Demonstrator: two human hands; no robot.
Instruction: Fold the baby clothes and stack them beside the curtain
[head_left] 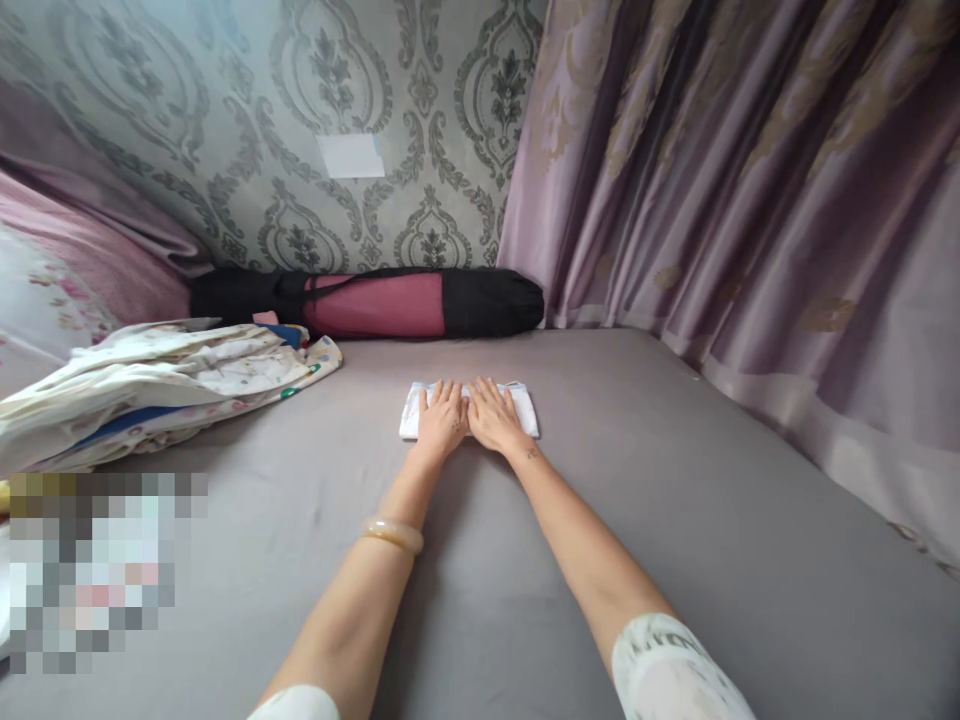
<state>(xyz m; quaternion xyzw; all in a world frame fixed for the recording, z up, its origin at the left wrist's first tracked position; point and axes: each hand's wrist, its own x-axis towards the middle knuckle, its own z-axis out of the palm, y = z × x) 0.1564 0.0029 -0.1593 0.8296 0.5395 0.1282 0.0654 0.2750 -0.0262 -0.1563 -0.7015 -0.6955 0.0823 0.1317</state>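
Note:
A small folded white cloth (528, 412) with a bluish far edge lies flat on the grey sheet (600, 400). Its exact kind does not show. My left hand (444, 415) rests palm down on its left half, fingers stretched forward and slightly apart. Beside it, my right hand (493, 412) presses flat on the right half, with fingers also extended. The two hands meet or nearly meet at the cloth's middle, covering much of it. A pale bangle (393, 535) circles my left forearm.
A long black and dark pink bag (375, 303) lies along the patterned wall (420, 90). Crumpled printed fabrics (202, 375) are heaped at left, with a blurred-out patch (97, 570) nearer me. Purple curtains (712, 170) hang along the right side.

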